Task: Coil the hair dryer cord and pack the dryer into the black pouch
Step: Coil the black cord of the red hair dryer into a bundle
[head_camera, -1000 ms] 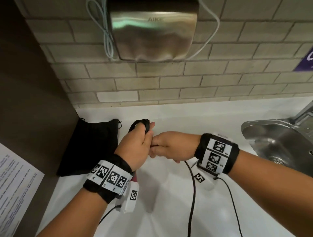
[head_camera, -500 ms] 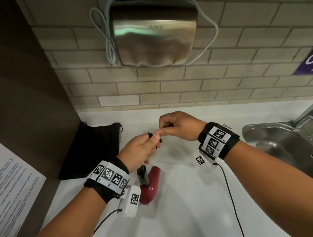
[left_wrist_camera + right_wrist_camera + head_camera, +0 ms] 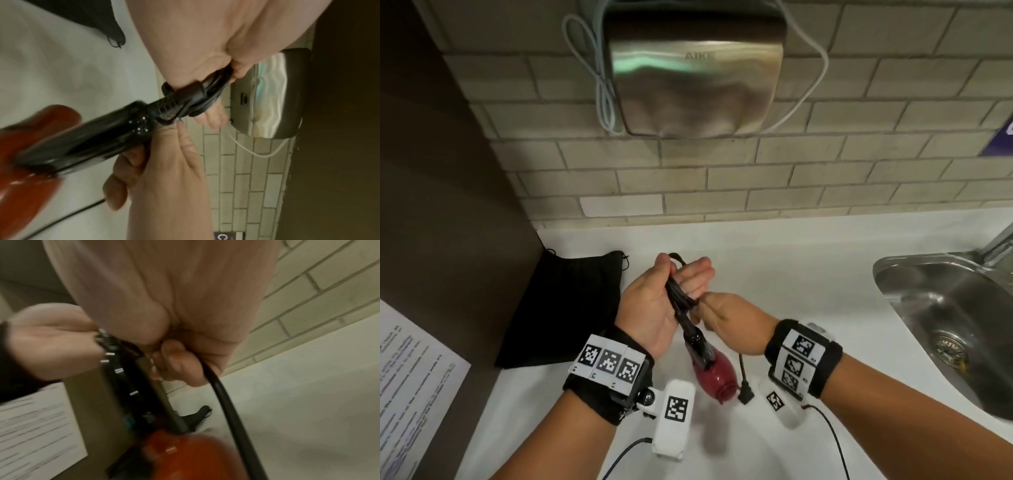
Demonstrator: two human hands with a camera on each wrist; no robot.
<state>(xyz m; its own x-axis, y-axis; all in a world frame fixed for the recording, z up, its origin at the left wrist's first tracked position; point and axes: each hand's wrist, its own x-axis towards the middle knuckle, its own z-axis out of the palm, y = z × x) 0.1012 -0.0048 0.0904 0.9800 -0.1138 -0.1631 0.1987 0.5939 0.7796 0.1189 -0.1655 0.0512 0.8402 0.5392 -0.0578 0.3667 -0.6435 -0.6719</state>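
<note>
My left hand (image 3: pixel 685 274) is palm up over the white counter, its thumb hooked over the black cord coil (image 3: pixel 681 298) that lies along the palm. The hair dryer hangs below the coil: black handle (image 3: pixel 697 342), dark red body (image 3: pixel 714 377). My right hand (image 3: pixel 714 310) pinches the cord at the handle end of the coil. The plug (image 3: pixel 744 394) dangles beside the dryer body. The black pouch (image 3: pixel 565 308) lies flat to the left. In the left wrist view the coil (image 3: pixel 205 92) meets the handle (image 3: pixel 92 138). The right wrist view shows cord (image 3: pixel 222 394) leaving my fingers.
A steel sink (image 3: pixel 887 274) with a tap (image 3: pixel 1000 240) sits at the right. A metal hand dryer (image 3: pixel 695 68) hangs on the brick wall above. A dark panel (image 3: pixel 448 205) bounds the counter at the left, and a printed sheet (image 3: pixel 414 394) is at the lower left.
The right hand went up past the left and came back down to the handle end. The left palm turned upward. The long trailing cord is now gathered, with only the plug hanging.
</note>
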